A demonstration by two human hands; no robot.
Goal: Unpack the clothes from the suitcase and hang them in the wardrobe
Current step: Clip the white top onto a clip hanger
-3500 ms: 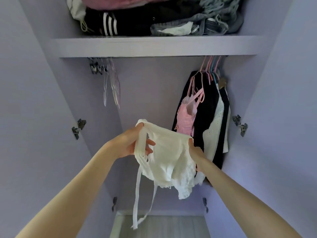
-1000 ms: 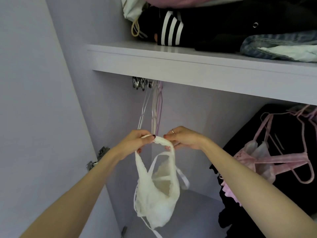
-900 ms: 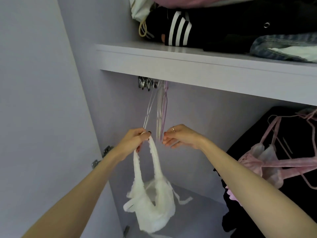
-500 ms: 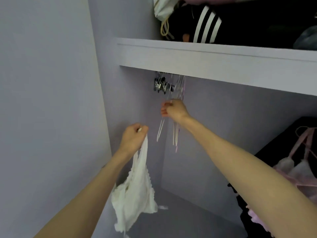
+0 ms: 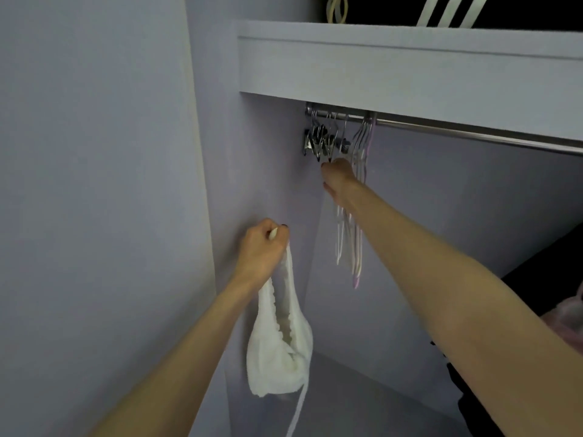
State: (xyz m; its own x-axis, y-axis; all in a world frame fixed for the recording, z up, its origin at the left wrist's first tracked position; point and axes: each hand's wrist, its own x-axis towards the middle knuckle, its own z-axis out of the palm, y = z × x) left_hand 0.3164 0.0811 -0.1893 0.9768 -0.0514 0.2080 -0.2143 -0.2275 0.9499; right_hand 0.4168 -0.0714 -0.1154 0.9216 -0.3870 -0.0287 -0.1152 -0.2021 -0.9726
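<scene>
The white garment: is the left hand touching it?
Touching. The head view shows the left hand gripping the white garment by its top edge.

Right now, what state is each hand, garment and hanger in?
Left hand: gripping the white top.
White top: dangling, not yet hung.
Right hand: on the empty hangers; grip unclear.
Empty hangers: hanging from the rail.
Clip hangers: bunched, empty.
</scene>
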